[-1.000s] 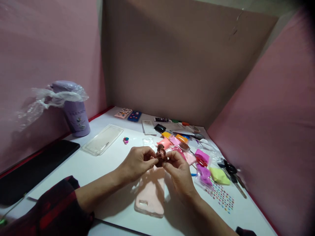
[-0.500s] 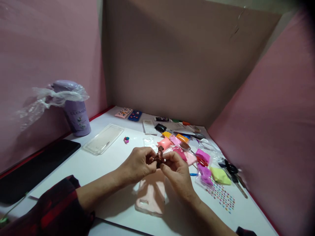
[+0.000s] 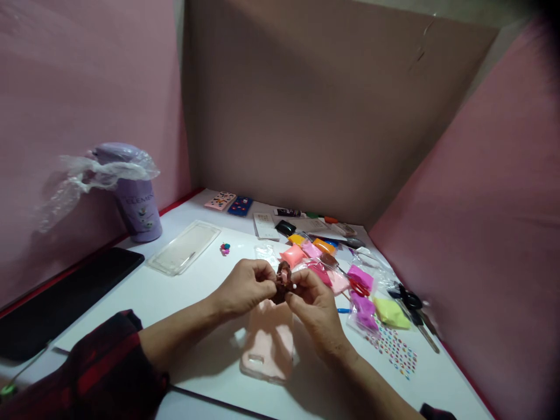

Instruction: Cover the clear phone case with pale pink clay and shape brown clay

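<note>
Between my two hands is a small lump of dark brown modelling clay [image 3: 283, 284] with a pinkish patch in its middle and a white bit at its right side. My left hand [image 3: 249, 289] pinches its left edge between thumb and fingers. From the right, my right hand [image 3: 314, 303] grips the other edge with thumb and forefinger. Just below both hands a pale pink phone case [image 3: 268, 344] lies flat on the white board, its camera cut-out toward me. The case's upper end is partly hidden by the hands.
Packets of coloured clay [image 3: 363, 309], red-handled scissors [image 3: 359, 286] and a sheet of gem stickers [image 3: 396, 350] lie right. Black-handled tools [image 3: 413, 303] sit at the right edge. A clear case [image 3: 184, 248], a dark phone-like slab [image 3: 65, 303] and a purple bottle [image 3: 137, 204] stand left.
The brown clay has been turned and pulled wider, so more of its pink middle shows. My left hand has shifted slightly left; the right hand has stayed nearly in place.
</note>
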`<state>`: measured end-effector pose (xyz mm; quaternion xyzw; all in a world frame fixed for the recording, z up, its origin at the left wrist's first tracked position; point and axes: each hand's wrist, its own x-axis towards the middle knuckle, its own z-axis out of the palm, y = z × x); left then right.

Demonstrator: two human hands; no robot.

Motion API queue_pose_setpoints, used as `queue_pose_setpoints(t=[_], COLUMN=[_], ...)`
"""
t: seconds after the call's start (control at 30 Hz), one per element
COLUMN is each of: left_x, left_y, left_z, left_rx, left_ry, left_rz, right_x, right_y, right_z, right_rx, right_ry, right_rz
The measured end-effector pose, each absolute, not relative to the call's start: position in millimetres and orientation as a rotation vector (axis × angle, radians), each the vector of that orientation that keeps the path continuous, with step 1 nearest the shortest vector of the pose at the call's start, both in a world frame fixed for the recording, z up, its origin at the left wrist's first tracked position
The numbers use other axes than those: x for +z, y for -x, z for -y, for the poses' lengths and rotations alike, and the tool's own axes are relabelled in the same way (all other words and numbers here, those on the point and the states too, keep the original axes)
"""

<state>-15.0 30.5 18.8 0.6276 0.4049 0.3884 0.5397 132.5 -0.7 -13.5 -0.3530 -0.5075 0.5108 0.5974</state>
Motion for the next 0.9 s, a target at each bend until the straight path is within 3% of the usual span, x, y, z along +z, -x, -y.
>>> queue_pose_setpoints(t=[0.33,0.9], left_x=[19.7,17.8], left_y=[19.1,19.8], left_z=[-32.1,-35.0], left_rx=[0.721,0.854], left_ry=[-1.052,-1.21], left_rz=[-0.792,-0.794], right_x=[-9.6,-10.5], right_y=[-134.0,-138.0], right_z=[-1.1,-3.6], right_rx=[1.262,1.312], right_ry=[0.815,0.835], right_rz=[1.034,0.935])
